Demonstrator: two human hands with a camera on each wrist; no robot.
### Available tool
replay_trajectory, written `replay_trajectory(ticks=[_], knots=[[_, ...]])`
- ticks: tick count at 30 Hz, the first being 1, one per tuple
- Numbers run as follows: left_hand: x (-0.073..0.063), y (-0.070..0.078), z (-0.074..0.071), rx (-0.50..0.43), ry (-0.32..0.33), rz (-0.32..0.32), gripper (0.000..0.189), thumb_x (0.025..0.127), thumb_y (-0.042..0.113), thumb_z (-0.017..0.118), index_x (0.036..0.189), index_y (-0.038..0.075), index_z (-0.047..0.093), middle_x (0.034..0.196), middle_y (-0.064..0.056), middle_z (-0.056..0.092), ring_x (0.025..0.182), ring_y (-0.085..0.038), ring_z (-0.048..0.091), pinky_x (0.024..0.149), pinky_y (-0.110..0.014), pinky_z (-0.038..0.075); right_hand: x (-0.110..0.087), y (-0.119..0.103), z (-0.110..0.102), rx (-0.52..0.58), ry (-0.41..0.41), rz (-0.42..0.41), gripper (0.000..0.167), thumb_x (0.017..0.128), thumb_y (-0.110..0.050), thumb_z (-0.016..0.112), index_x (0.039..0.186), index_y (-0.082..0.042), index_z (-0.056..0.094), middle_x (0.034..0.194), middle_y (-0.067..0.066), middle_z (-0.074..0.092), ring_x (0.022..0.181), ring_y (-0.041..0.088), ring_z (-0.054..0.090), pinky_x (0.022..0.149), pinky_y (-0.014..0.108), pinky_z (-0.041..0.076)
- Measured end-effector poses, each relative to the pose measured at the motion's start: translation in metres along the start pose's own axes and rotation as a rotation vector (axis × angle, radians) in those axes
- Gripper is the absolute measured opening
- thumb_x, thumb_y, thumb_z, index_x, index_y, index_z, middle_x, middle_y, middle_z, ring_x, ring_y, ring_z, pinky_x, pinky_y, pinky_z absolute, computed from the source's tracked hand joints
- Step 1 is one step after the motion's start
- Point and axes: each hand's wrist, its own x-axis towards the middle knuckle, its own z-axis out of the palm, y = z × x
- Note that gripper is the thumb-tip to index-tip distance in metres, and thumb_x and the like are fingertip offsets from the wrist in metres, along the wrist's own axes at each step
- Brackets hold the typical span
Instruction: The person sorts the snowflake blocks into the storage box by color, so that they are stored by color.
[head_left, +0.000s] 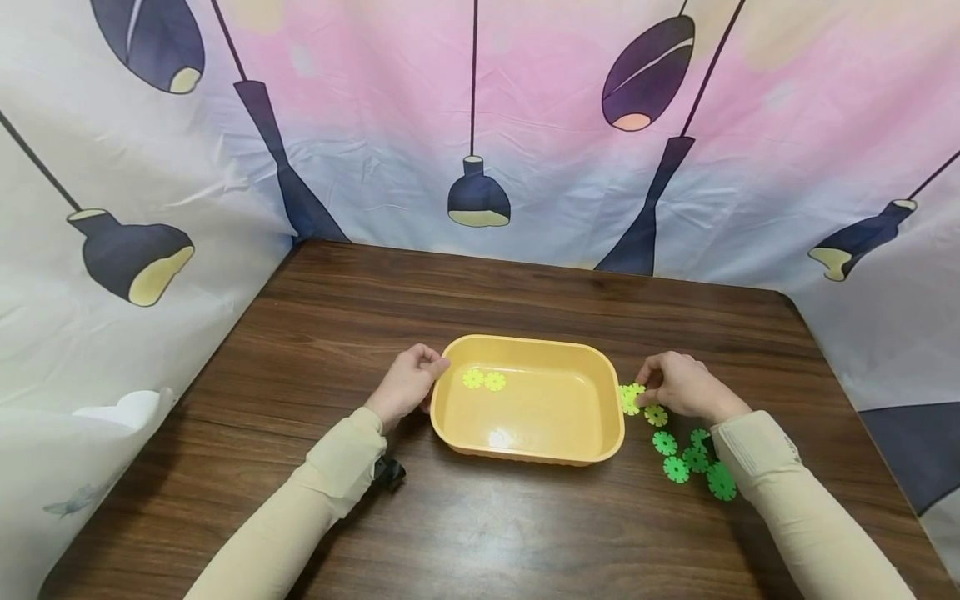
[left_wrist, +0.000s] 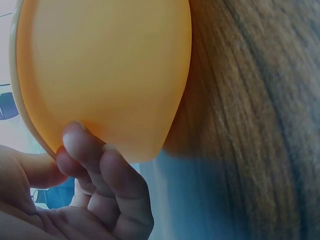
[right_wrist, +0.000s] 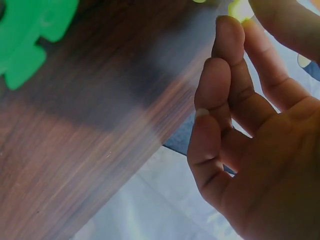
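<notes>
Left hand (head_left: 407,385): clamped on left rim of tray (head_left: 540,417).
Right hand (head_left: 684,385): pinches yellow disc (right_wrist: 240,10) just beside tray's right end.
Tray: on bench (head_left: 487,533); two yellow discs (head_left: 495,381) inside, at left.
Green discs (head_left: 677,469): on bench, near right hand.

We see a dark brown worktop (head_left: 450,296) with streaky wood grain and light glaring off its near part. Behind it we have a creased cloth backdrop (head_left: 390,125), pink above and pale blue below, printed with hanging lamps. We count a small domed lamp (head_left: 478,196) in the middle, an oval lamp (head_left: 153,42) upper left, another oval lamp (head_left: 651,71) upper right, and two long flared shades (head_left: 281,158). On the whitish left side we find a wide-mouthed lamp (head_left: 123,258) and, lower down, a faint greyish motif (head_left: 71,502); on the right, a tilted lamp (head_left: 862,237) above a dark patch (head_left: 911,450).
</notes>
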Motion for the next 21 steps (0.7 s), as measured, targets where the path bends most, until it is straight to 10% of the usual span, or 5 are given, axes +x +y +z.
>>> replay_trajectory(ticks=[21], knots=[[0.0020, -0.0010, -0.0002, -0.004, 0.003, -0.019, 0.022, 0.102, 0.021, 0.053, 0.106, 0.000, 0.051, 0.083, -0.013, 0.058, 0.052, -0.016, 0.054, 0.046, -0.030, 0.050, -0.0003, -0.0022, 0.0006, 0.038, 0.043, 0.022, 0.012, 0.080, -0.018, 0.081, 0.078, -0.013, 0.070, 0.073, -0.003, 0.064, 0.062, 0.015, 0.055, 0.058, 0.032, 0.045]])
